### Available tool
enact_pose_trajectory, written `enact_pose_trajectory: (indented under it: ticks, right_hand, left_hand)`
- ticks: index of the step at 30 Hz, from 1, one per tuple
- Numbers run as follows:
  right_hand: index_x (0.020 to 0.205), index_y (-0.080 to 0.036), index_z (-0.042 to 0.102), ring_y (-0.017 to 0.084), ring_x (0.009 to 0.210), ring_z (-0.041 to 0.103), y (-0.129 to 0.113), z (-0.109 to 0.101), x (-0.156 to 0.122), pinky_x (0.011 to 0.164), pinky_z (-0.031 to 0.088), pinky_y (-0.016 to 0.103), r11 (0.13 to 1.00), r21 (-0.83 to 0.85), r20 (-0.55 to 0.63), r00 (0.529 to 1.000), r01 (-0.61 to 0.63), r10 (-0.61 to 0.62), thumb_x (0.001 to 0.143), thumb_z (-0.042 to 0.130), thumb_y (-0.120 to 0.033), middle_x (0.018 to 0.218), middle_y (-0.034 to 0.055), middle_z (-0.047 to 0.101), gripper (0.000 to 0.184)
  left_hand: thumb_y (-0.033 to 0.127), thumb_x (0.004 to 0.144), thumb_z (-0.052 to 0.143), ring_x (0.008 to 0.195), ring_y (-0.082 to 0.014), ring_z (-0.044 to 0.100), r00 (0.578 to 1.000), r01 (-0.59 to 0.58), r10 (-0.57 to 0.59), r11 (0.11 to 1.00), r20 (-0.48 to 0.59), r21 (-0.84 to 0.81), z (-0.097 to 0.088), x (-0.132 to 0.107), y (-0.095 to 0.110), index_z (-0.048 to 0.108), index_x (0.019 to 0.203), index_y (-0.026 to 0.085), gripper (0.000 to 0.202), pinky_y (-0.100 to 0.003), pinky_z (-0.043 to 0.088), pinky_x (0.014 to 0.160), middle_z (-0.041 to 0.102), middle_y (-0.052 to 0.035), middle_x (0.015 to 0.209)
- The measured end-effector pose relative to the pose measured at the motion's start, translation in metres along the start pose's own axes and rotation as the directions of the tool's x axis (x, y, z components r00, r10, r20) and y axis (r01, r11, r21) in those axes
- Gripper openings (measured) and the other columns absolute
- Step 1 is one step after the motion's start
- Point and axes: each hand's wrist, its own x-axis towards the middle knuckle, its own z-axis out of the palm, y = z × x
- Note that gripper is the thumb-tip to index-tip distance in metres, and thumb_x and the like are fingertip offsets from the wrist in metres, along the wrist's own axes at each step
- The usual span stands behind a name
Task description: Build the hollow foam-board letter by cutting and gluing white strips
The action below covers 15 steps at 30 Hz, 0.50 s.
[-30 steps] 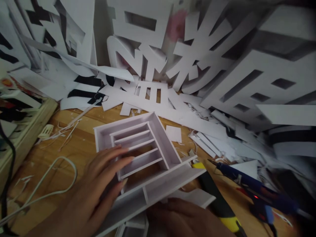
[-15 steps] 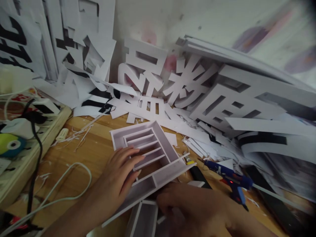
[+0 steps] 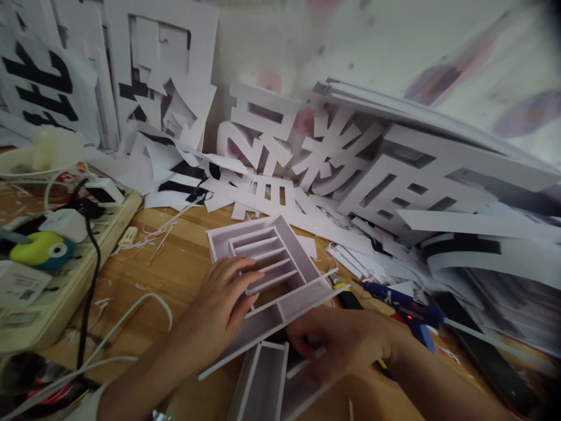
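Observation:
A white foam-board letter frame (image 3: 293, 242) with upright walls and several narrow slats lies on the wooden table. My left hand (image 3: 228, 292) rests over its left side, fingers stretched and slightly bent across the slats, holding nothing up. Below the frame's lower edge my right hand (image 3: 346, 342) is curled, thumb and fingers drawn together close to the board. Its fingertips are partly hidden, and what they hold I cannot make out. Between the hands, a narrow white walled channel (image 3: 265, 380) runs toward me from the frame.
A blue glue gun (image 3: 403, 304) with a red light lies at right, beside a dark phone-like slab (image 3: 482, 351). A yellow-and-black tool (image 3: 348, 297) is near the frame's right corner. At left sits a power strip (image 3: 118, 225) with cables. White cut-out letters (image 3: 258, 134) lean against the wall.
The view has shifted, so the table's left side shows more. My left hand stays on the frame. My right hand remains at the lower edge, its curled fingers now showing slightly more.

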Motion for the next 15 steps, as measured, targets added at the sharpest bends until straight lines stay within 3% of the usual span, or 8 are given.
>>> enact_pose_trajectory:
  ticks: [9, 12, 15]
  right_hand:
    - [0.060, -0.019, 0.046, 0.008, 0.058, 0.040, -0.002, 0.000, 0.000, 0.051, 0.029, 0.018, 0.993, -0.119, -0.018, 1.000, -0.013, 0.011, 0.062, 0.069, -0.012, 0.060, -0.0094, 0.042, 0.024]
    - [0.065, -0.019, 0.051, 0.010, 0.064, 0.047, -0.009, 0.006, -0.009, 0.055, 0.034, 0.020, 0.979, -0.204, -0.120, 0.993, -0.025, 0.001, 0.062, 0.069, -0.014, 0.067, -0.0068, 0.049, 0.019]
    - [0.078, -0.020, 0.058, 0.013, 0.074, 0.054, -0.023, 0.019, -0.022, 0.066, 0.041, 0.024, 0.976, -0.213, -0.310, 0.950, -0.041, -0.027, 0.068, 0.062, -0.010, 0.079, -0.0033, 0.059, 0.014]
  left_hand:
    - [0.017, 0.089, 0.045, 0.123, -0.0248, 0.043, 1.000, 0.005, -0.005, 1.000, -0.009, 0.003, 0.000, 0.000, 0.001, 0.054, 0.116, 0.028, 0.031, -0.048, 0.038, 0.103, 0.053, -0.0060, 0.125]
    - [0.016, 0.089, 0.044, 0.123, -0.0247, 0.043, 1.000, -0.002, 0.002, 1.000, -0.013, 0.005, 0.000, 0.000, 0.000, 0.053, 0.117, 0.028, 0.031, -0.048, 0.038, 0.103, 0.052, -0.0064, 0.125]
    - [0.017, 0.090, 0.045, 0.123, -0.0243, 0.042, 1.000, -0.011, 0.011, 1.000, -0.024, 0.008, 0.001, 0.000, 0.000, 0.054, 0.116, 0.026, 0.029, -0.048, 0.037, 0.103, 0.052, -0.0071, 0.125]
